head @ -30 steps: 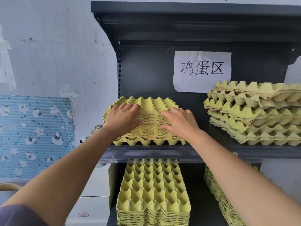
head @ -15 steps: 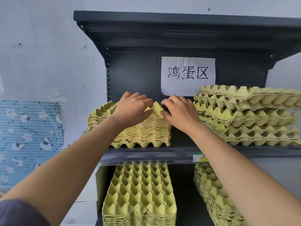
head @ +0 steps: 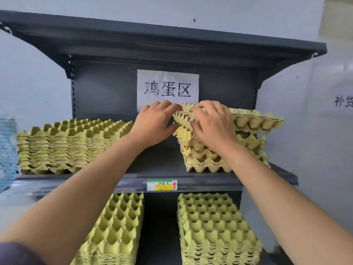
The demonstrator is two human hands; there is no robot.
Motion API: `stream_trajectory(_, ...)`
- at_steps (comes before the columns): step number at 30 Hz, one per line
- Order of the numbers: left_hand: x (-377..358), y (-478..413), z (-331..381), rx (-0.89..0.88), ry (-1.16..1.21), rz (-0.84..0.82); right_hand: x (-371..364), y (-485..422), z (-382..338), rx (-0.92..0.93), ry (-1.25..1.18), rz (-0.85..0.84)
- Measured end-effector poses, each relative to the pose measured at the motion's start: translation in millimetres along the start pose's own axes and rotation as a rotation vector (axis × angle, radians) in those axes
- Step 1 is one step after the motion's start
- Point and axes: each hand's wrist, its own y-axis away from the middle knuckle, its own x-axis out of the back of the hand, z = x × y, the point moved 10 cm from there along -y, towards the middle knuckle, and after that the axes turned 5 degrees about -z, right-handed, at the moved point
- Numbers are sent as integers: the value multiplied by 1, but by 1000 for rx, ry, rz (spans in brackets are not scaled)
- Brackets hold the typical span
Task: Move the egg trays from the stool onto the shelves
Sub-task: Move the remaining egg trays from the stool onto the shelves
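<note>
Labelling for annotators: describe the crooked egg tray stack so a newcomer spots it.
On the dark grey shelf unit, take the upper shelf below the white paper sign. The stack at its right end is it: trays crooked and gapped, unlike the neat left stack.

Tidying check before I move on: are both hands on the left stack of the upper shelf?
No, the left hand and right hand are both at the right stack; the left stack sits untouched.
</note>
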Motion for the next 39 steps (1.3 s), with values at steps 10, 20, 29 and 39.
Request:
stream_trajectory(10, -24, -85, 75, -62, -45, -122, -33, 16, 136, -151, 24, -291)
stream_trajectory(20, -64, -119, 84, -108, -169, -281, -56, 17, 192, -148, -53, -454)
stream_trajectory(29, -24, -135, 72, 9, -332, -11, -36, -9, 201, -46, -72, -221)
stream_trajectory(39, -57, -112, 55, 51, -292, -145, -81, -8, 190, 0, -240, -450)
